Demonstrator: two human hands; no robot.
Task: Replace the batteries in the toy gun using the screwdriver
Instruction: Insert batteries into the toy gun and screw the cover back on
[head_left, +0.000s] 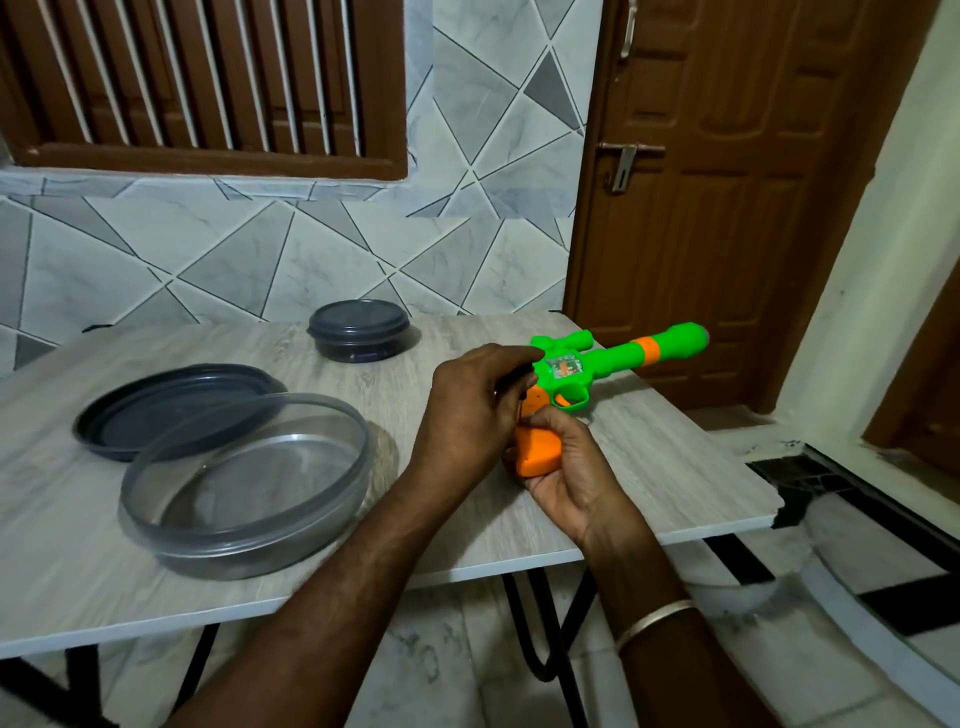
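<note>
Green toy gun (613, 358), orange grip, sideways over table (260, 364), barrel pointing right; dark screwdriver (513, 380) at grip.

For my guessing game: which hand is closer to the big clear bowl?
Left. The left hand is right of the clear bowl; the right hand is farther right, gripping the toy gun.
</note>
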